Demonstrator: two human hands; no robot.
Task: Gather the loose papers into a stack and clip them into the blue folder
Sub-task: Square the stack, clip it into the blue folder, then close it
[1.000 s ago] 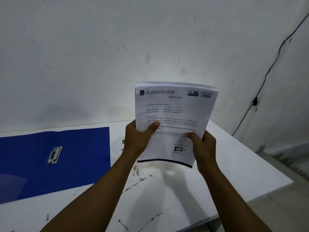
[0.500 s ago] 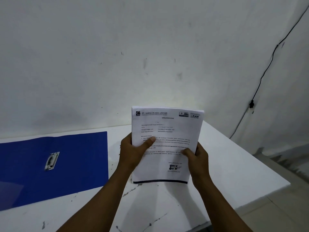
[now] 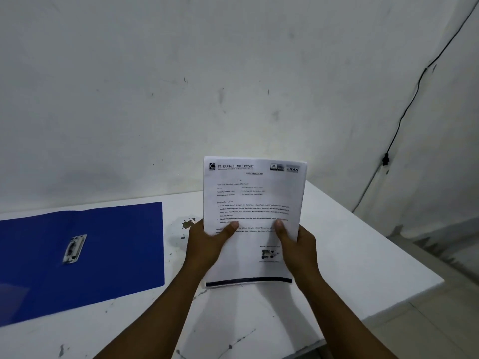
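- Upright between both hands, the stack of papers [image 3: 252, 211] stands on its lower edge at or just above the white worktop [image 3: 363, 268]; whether that edge touches cannot be told.
- Left hand [image 3: 207, 246] grips the stack's left edge, thumb across the printed front sheet, fingers hidden behind the papers.
- Right hand [image 3: 298, 248] grips the right edge the same way, thumb on the front, fingers out of sight behind.
- Each grip is closed on the papers, thumb pressing toward the hidden fingers.
- Front sheet carries a letterhead at the top, lines of text in the middle, and a dark band along the bottom.
- Blue folder [image 3: 111, 255] lies open and flat on the worktop to the left of the hands, apart from the papers.
- Metal clip [image 3: 74, 248] sits on the folder's inner face, left of the folder's middle.
- Dark chipped spots [image 3: 188, 224] mark the worktop between folder and left hand.
- Black cable [image 3: 404, 112] runs down the white wall at the right.
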